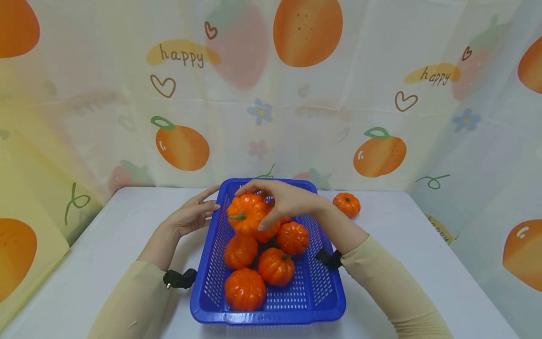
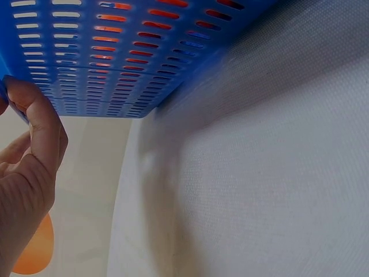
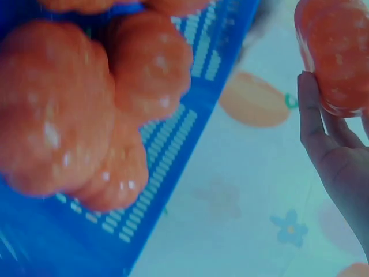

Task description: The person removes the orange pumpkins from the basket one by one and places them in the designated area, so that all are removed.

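A blue plastic basket [image 1: 271, 317] with slotted walls stands on the table, holding several small orange pumpkins. At its far left side, my left hand [image 1: 195, 214] holds the rim, with bent fingers against the edge in the left wrist view. My right hand [image 1: 285, 200] reaches over the basket and grips a large ribbed pumpkin [image 1: 246, 212] with a green stem. The right wrist view shows this gripped pumpkin [image 3: 337, 55] raised above the rim. Other pumpkins [image 1: 240, 252] lie below and nearer in the basket, including one [image 1: 245, 289] at the near left.
One more pumpkin [image 1: 346, 205] sits on the white table [image 1: 402, 263], right of the basket near the back edge. A fruit-printed curtain [image 1: 296, 117] hangs behind the table. Black wrist straps [image 1: 179, 278] are on both forearms.
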A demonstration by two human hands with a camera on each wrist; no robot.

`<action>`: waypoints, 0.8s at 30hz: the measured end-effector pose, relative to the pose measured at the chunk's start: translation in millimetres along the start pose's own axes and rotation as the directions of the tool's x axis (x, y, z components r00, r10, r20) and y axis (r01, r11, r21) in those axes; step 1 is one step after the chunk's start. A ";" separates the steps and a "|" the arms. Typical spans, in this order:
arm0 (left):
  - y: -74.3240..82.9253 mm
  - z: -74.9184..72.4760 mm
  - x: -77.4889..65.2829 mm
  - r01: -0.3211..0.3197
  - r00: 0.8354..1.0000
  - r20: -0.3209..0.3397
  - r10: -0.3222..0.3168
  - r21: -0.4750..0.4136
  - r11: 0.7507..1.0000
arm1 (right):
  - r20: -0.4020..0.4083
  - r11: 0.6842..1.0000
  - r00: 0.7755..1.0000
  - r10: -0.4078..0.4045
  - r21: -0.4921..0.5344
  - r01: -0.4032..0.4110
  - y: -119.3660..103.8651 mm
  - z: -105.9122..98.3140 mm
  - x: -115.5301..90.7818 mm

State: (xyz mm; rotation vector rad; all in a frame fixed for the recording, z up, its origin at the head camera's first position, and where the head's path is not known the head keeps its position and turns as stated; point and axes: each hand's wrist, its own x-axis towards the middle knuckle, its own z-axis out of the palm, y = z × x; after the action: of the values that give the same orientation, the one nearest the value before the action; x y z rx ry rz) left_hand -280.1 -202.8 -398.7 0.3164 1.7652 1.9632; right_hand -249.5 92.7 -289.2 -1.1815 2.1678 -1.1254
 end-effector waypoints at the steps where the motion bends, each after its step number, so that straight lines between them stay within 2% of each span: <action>1: 0.1 -0.1 0.1 -0.001 1.000 0.002 0.001 -0.003 1.000 | -0.017 1.000 1.000 0.001 0.003 -0.001 0.5 -4.0 -1.6; 8: 0.5 -0.2 -0.4 -0.004 1.000 -0.007 0.004 0.006 1.000 | -0.126 0.998 0.992 0.024 0.063 -0.016 8.8 -32.0 -13.8; 13: 0.6 0.2 0.1 0.001 1.000 -0.017 -0.001 0.008 1.000 | -0.226 0.993 0.971 0.077 0.108 -0.054 19.3 -52.9 -27.6; 16: 0.5 0.1 0.7 0.003 1.000 -0.021 -0.003 0.008 1.000 | -0.303 0.988 0.946 0.116 0.137 -0.077 29.4 -65.2 -37.4; 19: 0.5 0.0 0.7 0.002 1.000 -0.021 -0.002 0.009 1.000 | -0.388 0.982 0.909 0.153 0.163 -0.096 38.1 -76.3 -48.3; 24: 0.6 0.3 0.5 0.002 1.000 -0.016 -0.002 0.003 1.000 | -0.493 0.972 0.850 0.184 0.220 -0.083 49.7 -90.6 -66.4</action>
State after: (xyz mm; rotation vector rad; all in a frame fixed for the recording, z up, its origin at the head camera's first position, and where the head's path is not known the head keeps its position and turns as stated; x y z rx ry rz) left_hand -280.5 -202.3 -398.2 0.3011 1.7780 1.9665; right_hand -298.9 204.7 -277.9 -0.6795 2.3964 -1.6902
